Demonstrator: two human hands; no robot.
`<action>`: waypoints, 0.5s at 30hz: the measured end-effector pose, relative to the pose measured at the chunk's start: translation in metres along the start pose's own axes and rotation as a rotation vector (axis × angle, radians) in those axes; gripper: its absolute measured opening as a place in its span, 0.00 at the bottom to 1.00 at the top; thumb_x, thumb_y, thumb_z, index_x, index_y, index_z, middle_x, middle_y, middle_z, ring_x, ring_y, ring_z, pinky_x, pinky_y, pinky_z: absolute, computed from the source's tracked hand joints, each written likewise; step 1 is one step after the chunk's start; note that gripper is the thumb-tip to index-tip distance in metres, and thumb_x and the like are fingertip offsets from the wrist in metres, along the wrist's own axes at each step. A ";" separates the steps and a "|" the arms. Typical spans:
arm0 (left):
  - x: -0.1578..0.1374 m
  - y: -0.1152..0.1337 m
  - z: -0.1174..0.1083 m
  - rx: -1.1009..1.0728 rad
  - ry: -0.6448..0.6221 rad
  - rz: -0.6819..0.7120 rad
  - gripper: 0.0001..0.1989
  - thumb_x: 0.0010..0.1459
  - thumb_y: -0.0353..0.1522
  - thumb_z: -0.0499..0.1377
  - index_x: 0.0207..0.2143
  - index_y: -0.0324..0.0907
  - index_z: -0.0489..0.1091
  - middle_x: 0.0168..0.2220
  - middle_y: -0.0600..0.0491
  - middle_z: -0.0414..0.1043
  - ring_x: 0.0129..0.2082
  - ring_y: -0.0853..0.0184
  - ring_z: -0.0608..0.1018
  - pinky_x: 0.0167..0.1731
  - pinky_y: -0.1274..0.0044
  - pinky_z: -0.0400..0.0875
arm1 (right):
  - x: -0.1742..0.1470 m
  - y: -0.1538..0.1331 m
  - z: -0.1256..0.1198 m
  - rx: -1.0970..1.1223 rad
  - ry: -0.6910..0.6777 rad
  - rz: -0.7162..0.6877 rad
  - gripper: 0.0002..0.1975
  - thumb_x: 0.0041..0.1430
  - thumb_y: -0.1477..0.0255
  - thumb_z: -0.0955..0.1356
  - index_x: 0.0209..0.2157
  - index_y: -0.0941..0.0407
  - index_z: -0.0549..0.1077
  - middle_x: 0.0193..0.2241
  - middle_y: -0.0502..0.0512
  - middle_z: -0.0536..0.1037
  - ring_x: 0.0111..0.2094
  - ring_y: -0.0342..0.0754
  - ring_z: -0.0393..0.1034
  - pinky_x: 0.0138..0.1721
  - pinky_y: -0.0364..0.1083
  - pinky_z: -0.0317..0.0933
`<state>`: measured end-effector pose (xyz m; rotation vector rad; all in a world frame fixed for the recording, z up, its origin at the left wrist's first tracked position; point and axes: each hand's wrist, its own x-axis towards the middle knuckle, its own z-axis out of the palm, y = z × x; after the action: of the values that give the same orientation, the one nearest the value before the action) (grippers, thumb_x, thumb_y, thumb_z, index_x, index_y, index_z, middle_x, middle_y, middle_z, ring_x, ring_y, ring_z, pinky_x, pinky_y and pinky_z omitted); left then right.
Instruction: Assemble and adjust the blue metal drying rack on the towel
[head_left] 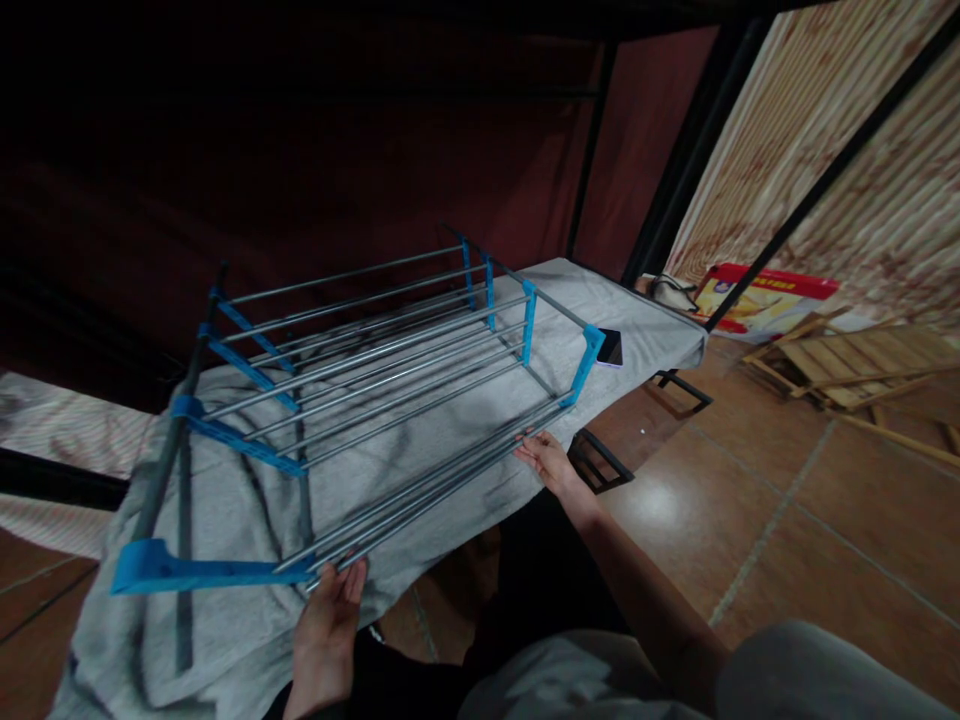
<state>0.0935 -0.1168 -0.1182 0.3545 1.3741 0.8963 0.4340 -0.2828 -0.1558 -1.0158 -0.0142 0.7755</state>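
Observation:
A partly assembled rack (390, 375) of grey metal tubes and blue plastic brackets lies on its side on a grey cloth (420, 480). Along its near edge, several thin metal rods (442, 473) run close together between two blue brackets. My left hand (331, 615) has its fingers curled around the left end of the nearest rod, beside the left blue bracket (187, 572). Farther right, my right hand (545, 460) pinches the same rod near its other end, short of the right blue bracket (585, 366). The rod ends are partly covered by my fingers.
A phone (610, 347) lies on the cloth right of the rack. Dark metal posts (600, 150) and a dark red panel (375, 190) stand behind. On the tiled floor (757, 540) at right are a folded wooden piece (862, 365) and a red-and-yellow box (757, 298).

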 end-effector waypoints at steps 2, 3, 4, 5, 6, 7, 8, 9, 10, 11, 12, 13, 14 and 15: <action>-0.002 0.000 0.000 0.007 -0.009 -0.005 0.13 0.68 0.23 0.51 0.30 0.40 0.69 0.29 0.55 0.74 0.29 0.72 0.78 0.34 0.81 0.77 | 0.002 0.002 0.002 -0.013 0.038 -0.001 0.19 0.41 0.67 0.81 0.29 0.52 0.69 0.31 0.49 0.78 0.35 0.46 0.76 0.47 0.51 0.73; -0.003 0.000 0.001 0.012 -0.010 -0.011 0.13 0.68 0.23 0.51 0.30 0.40 0.69 0.29 0.54 0.74 0.29 0.72 0.78 0.34 0.81 0.77 | 0.002 0.003 0.002 -0.016 0.053 -0.003 0.20 0.41 0.68 0.81 0.28 0.51 0.68 0.29 0.48 0.77 0.34 0.46 0.75 0.47 0.51 0.73; -0.004 0.001 0.001 0.017 -0.011 -0.013 0.13 0.68 0.23 0.51 0.30 0.40 0.69 0.29 0.54 0.74 0.29 0.72 0.79 0.34 0.81 0.77 | 0.003 0.004 0.002 -0.020 0.068 -0.005 0.21 0.40 0.68 0.81 0.27 0.51 0.67 0.28 0.47 0.76 0.33 0.45 0.74 0.47 0.51 0.73; -0.005 0.001 0.001 0.021 -0.011 -0.014 0.13 0.67 0.23 0.51 0.30 0.40 0.69 0.29 0.54 0.74 0.29 0.72 0.79 0.34 0.80 0.77 | 0.003 0.005 0.002 -0.025 0.082 -0.005 0.21 0.39 0.68 0.81 0.27 0.51 0.66 0.28 0.46 0.75 0.32 0.45 0.74 0.46 0.51 0.73; -0.005 0.002 0.002 0.024 -0.016 -0.013 0.13 0.67 0.23 0.51 0.30 0.40 0.70 0.29 0.54 0.74 0.29 0.71 0.79 0.34 0.80 0.77 | 0.003 0.005 0.002 -0.030 0.097 -0.006 0.22 0.38 0.68 0.81 0.26 0.51 0.66 0.27 0.46 0.74 0.32 0.45 0.73 0.46 0.51 0.73; -0.005 0.002 0.002 0.027 -0.024 -0.008 0.13 0.67 0.23 0.51 0.31 0.40 0.70 0.30 0.54 0.75 0.29 0.71 0.79 0.34 0.80 0.77 | 0.002 0.006 0.001 -0.036 0.111 -0.006 0.22 0.37 0.67 0.81 0.26 0.51 0.66 0.27 0.46 0.74 0.31 0.45 0.72 0.46 0.51 0.73; -0.005 0.003 0.002 0.030 -0.037 -0.003 0.13 0.67 0.23 0.51 0.31 0.40 0.70 0.30 0.54 0.75 0.30 0.71 0.79 0.34 0.80 0.77 | 0.002 0.007 0.001 -0.043 0.124 -0.007 0.23 0.37 0.67 0.81 0.26 0.51 0.65 0.27 0.46 0.73 0.31 0.44 0.72 0.45 0.51 0.73; -0.004 0.003 0.001 0.033 -0.053 0.003 0.13 0.67 0.22 0.51 0.32 0.40 0.71 0.31 0.54 0.75 0.30 0.71 0.79 0.34 0.80 0.78 | 0.001 0.007 0.000 -0.051 0.136 -0.007 0.23 0.36 0.66 0.81 0.26 0.50 0.65 0.26 0.45 0.72 0.30 0.44 0.71 0.45 0.51 0.73; -0.003 0.003 0.001 0.039 -0.069 0.001 0.13 0.66 0.22 0.51 0.32 0.40 0.71 0.31 0.54 0.76 0.31 0.71 0.80 0.34 0.79 0.78 | 0.001 0.008 -0.001 -0.058 0.146 -0.008 0.24 0.36 0.66 0.81 0.26 0.50 0.64 0.25 0.44 0.71 0.29 0.44 0.70 0.45 0.51 0.73; -0.002 0.004 0.001 0.048 -0.079 -0.009 0.13 0.66 0.22 0.51 0.32 0.40 0.72 0.32 0.53 0.76 0.31 0.70 0.80 0.34 0.79 0.78 | 0.001 0.008 -0.002 -0.065 0.154 -0.008 0.24 0.36 0.65 0.82 0.26 0.50 0.64 0.25 0.44 0.71 0.29 0.44 0.70 0.44 0.51 0.73; -0.001 0.004 0.001 0.056 -0.077 -0.020 0.13 0.66 0.21 0.51 0.32 0.40 0.72 0.32 0.53 0.76 0.32 0.70 0.80 0.35 0.80 0.78 | 0.000 0.008 -0.003 -0.072 0.160 -0.009 0.25 0.35 0.65 0.82 0.26 0.50 0.63 0.24 0.43 0.70 0.28 0.44 0.70 0.44 0.51 0.73; 0.000 0.004 0.001 0.061 -0.067 -0.030 0.13 0.65 0.21 0.51 0.32 0.39 0.72 0.31 0.53 0.76 0.32 0.70 0.80 0.34 0.80 0.78 | 0.000 0.008 -0.004 -0.079 0.162 -0.010 0.26 0.35 0.64 0.82 0.26 0.50 0.63 0.24 0.43 0.70 0.29 0.44 0.70 0.43 0.51 0.73; 0.001 0.004 0.001 0.065 -0.054 -0.040 0.13 0.65 0.20 0.51 0.31 0.39 0.71 0.31 0.53 0.76 0.31 0.71 0.80 0.34 0.80 0.78 | 0.000 0.008 -0.005 -0.086 0.164 -0.010 0.26 0.35 0.63 0.82 0.26 0.50 0.63 0.24 0.43 0.70 0.29 0.45 0.70 0.43 0.51 0.73; 0.002 0.003 0.001 0.066 -0.041 -0.044 0.14 0.65 0.20 0.51 0.31 0.40 0.71 0.30 0.53 0.75 0.31 0.71 0.80 0.34 0.81 0.78 | 0.000 0.008 -0.005 -0.093 0.164 -0.010 0.26 0.35 0.63 0.82 0.26 0.50 0.62 0.24 0.43 0.70 0.29 0.45 0.71 0.42 0.51 0.73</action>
<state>0.0932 -0.1128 -0.1170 0.3895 1.3707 0.8043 0.4308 -0.2844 -0.1650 -1.1650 0.0863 0.6851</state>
